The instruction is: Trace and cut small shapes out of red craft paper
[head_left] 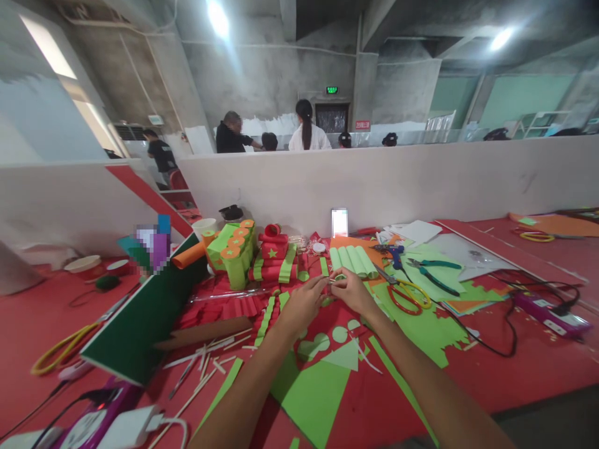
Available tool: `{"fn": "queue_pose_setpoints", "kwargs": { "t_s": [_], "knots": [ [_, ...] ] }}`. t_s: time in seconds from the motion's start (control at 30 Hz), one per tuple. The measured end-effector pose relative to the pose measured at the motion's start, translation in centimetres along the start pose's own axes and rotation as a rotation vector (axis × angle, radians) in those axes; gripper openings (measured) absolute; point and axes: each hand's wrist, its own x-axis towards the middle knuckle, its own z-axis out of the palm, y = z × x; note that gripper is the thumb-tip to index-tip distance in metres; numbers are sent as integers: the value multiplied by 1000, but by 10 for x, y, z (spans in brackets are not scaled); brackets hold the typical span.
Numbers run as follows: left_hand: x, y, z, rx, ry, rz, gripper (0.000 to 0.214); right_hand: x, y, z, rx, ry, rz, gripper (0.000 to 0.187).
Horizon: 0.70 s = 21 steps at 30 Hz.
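My left hand (pixel 306 298) and my right hand (pixel 352 290) meet above the middle of the red table. The fingers of both are pinched together at one spot, and what lies between them is too small to make out. Just behind my right hand is a row of light green paper rolls (pixel 354 262). Green paper circles (pixel 339 334) and cut green sheets (pixel 313 393) lie beneath my forearms. Left of my hands are wavy green strips (pixel 266 321) and a red paper model with green bands and a star (pixel 274 255).
Scissors (pixel 405 296), pliers (pixel 433 274) and a glue gun (pixel 397 254) lie to the right, near a purple power strip (pixel 552 315). A dark green board (pixel 140 312) leans at left beside thin sticks (pixel 206 365). A phone (pixel 339 222) stands against the white partition (pixel 374 181); people are beyond.
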Motion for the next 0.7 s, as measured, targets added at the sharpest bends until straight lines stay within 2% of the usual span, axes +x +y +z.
{"fn": "queue_pose_setpoints", "kwargs": {
  "t_s": [0.3,0.47,0.6,0.7],
  "knots": [
    [1,2,-2,-74,-7,-22,40,-2,-2,1,-45,3,-9,28],
    [3,-1,-5,-317,52,-108,39,-2,-3,-1,-93,1,-11,26],
    [6,-12,-4,-498,64,-220,23,-2,-4,-2,-135,-30,-7,26],
    [8,-21,-1,-564,42,-241,13,-2,-3,-2,-163,-51,-12,26]
  ]
}}
